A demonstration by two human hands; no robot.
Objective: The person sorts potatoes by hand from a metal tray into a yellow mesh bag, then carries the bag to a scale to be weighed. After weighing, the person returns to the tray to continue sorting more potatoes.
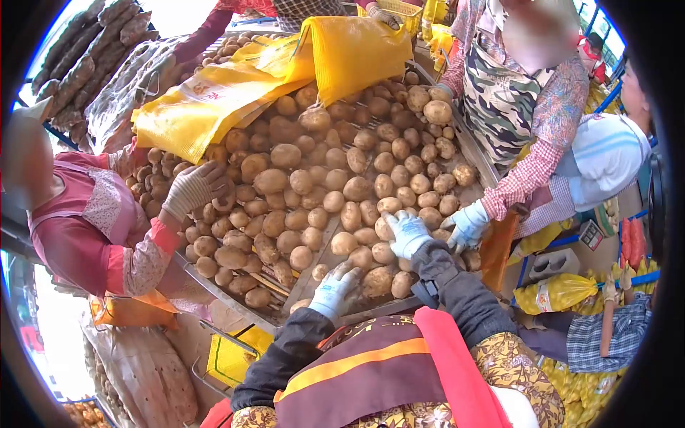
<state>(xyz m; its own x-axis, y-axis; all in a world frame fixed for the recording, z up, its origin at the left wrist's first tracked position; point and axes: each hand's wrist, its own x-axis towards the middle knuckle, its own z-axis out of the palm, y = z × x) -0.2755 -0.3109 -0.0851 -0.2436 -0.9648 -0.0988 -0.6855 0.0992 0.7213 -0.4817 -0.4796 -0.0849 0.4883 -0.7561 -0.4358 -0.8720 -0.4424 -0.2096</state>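
In the head view, my left hand [335, 290], in a pale glove, rests low over the near edge of the sorting table [235, 303], its fingers stretched out beside a small potato [320, 272]. My right hand [408, 234], gloved the same way, lies with fingers spread against the potatoes, touching a light one [384, 228]. Neither hand is wrapped round anything. A thick layer of loose brown potatoes [284, 155] covers most of the table, with some metal slats showing between them. Just in front of me sits a larger soil-stained potato [377, 282].
Yellow mesh sacks [235, 107] lie across the far potatoes. A co-worker at right reaches in with a gloved hand [467, 225]; another at left has a striped glove [191, 189] on the potatoes. A yellow crate [239, 355] stands below the near edge. Filled yellow bags [556, 294] lie right.
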